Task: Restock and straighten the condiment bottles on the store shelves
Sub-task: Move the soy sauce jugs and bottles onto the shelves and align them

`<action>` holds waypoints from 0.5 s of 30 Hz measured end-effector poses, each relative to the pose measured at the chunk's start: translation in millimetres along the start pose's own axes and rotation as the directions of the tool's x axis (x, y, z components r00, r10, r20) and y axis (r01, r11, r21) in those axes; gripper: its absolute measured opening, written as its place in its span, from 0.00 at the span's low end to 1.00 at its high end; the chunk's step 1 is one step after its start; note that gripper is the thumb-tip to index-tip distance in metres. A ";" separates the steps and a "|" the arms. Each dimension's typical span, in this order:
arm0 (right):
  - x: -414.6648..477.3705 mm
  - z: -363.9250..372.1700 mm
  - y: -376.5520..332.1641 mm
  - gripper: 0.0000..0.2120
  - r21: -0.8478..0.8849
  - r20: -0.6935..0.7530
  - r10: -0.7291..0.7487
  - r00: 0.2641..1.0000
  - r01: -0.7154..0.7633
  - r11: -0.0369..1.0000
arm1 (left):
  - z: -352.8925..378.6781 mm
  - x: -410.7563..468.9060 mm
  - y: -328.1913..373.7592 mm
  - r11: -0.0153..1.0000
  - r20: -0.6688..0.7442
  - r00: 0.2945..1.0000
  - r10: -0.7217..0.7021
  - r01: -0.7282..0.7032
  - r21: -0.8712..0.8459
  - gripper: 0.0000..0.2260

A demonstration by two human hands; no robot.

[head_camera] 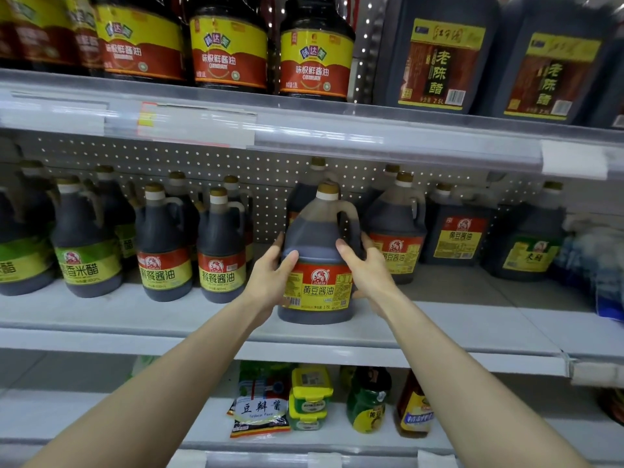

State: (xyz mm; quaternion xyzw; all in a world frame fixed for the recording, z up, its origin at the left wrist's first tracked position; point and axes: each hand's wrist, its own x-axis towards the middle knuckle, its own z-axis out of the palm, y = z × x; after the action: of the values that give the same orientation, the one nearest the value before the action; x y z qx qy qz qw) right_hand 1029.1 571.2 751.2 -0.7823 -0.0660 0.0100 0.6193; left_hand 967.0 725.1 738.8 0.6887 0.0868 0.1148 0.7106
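Your left hand [270, 275] and right hand [366, 268] are both clamped on the big soy sauce jug [319, 251], one on each side, at the level where its dark shoulder meets the red and yellow label. Each thumb lies on the near face of the jug. The fingers curl round its sides toward the far face, where their tips are hidden. Both forearms reach up from the near edge and slant inward to the jug.

The jug stands upright on the middle shelf [135, 315], close to its near edge, with the label toward you and the handle on the right. Directly behind it is another jug [317, 162], of which little but the cap shows. Just to the right stands a similar jug [396, 228], partly covered by your right hand. To the left, apart from the jug, are smaller bottles [221, 244] with red and yellow labels, and farther left green-labelled bottles [84, 238], blurred. The packets at the far right edge are too smeared to make out.
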 end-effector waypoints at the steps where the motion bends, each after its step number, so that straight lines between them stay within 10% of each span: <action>1: 1.9 0.4 1.6 0.32 0.008 -0.003 0.000 1.000 0.000 1.000 | -0.2 1.7 0.1 1.000 -0.012 1.000 0.002 -0.002 0.006 0.05; 15: 40.6 8.4 8.8 0.34 0.062 -0.007 0.034 0.999 -0.034 0.997 | -1.7 37.6 -3.2 1.000 -0.039 0.999 -0.025 0.025 -0.007 0.24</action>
State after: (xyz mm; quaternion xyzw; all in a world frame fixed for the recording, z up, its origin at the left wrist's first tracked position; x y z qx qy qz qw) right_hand 1069.3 582.0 743.4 -0.7638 -0.0500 0.0196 0.6433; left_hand 1002.7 737.3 736.9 0.6830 0.1088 0.1194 0.7123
